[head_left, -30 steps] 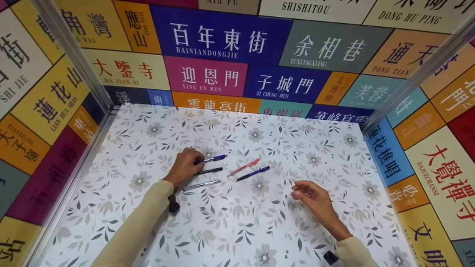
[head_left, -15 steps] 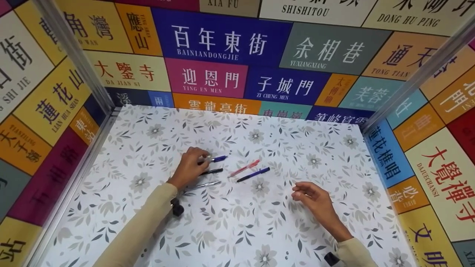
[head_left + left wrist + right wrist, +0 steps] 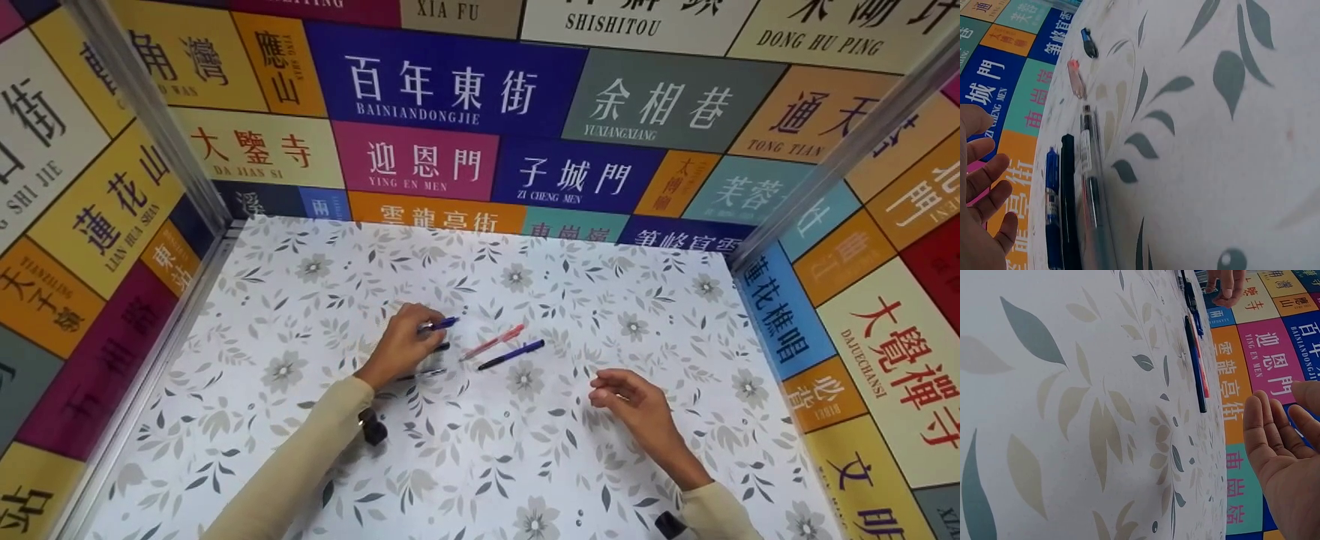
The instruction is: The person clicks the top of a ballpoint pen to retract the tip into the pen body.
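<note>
In the head view my left hand (image 3: pixel 407 341) is above the pens on the left, its fingers loosely curled around nothing in the left wrist view. Under it lie a blue pen (image 3: pixel 1051 211), a black pen (image 3: pixel 1068 197) and a clear-barrelled pen (image 3: pixel 1090 169), side by side. In the head view the hand hides part of each of these three. Just right of them a pink pen (image 3: pixel 491 342) and a dark blue pen (image 3: pixel 513 355) lie slanted, close together. Farther right, my right hand (image 3: pixel 636 409) hovers with relaxed, bent fingers, holding nothing.
The table (image 3: pixel 465 465) has a white cloth printed with grey leaves and flowers. Panels with coloured Chinese name signs (image 3: pixel 442 82) stand along its back and both sides, joined by metal posts (image 3: pixel 161 112) at the corners.
My left hand has moved to the right over the pens and now covers more of the black and clear ones. The pens and my right hand have stayed in place.
</note>
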A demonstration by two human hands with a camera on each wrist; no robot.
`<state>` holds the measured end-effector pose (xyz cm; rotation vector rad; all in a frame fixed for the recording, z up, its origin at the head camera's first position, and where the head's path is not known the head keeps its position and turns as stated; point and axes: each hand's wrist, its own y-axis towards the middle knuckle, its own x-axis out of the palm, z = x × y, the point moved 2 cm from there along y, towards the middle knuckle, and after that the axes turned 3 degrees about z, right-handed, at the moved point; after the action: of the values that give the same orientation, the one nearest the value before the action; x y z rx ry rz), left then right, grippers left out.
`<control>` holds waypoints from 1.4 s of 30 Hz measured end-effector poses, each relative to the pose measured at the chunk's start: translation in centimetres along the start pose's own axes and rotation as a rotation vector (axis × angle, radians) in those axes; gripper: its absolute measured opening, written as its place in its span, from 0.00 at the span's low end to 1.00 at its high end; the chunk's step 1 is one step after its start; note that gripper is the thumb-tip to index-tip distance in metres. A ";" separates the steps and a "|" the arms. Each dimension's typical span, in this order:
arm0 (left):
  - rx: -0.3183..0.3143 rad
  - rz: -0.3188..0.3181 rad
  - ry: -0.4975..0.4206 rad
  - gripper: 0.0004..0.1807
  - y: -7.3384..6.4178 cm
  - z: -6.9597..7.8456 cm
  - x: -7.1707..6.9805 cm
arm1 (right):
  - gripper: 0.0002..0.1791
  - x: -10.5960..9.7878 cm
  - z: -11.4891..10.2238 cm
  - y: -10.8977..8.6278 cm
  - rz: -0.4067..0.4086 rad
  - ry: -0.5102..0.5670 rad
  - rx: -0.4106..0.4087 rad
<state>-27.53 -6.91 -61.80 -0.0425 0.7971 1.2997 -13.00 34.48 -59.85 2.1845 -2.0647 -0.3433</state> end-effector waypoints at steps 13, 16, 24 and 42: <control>0.015 -0.049 -0.079 0.14 0.0 1.4 2.5 | 0.17 0.3 0.1 0.0 -0.008 0.037 -0.040; -0.019 -0.078 -0.085 0.15 0.1 1.5 3.1 | 0.17 0.4 0.2 0.0 -0.003 0.038 -0.042; -0.024 -0.101 -0.090 0.16 0.2 1.4 4.3 | 0.17 0.3 0.3 -0.2 0.000 0.024 -0.044; 0.090 -0.108 0.047 0.13 0.8 1.0 6.8 | 0.19 0.4 0.6 -0.3 0.012 -0.016 0.024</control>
<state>-27.42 -0.53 -64.48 -0.0442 0.8813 1.1636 -12.83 34.16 -60.54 2.1894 -2.0999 -0.3382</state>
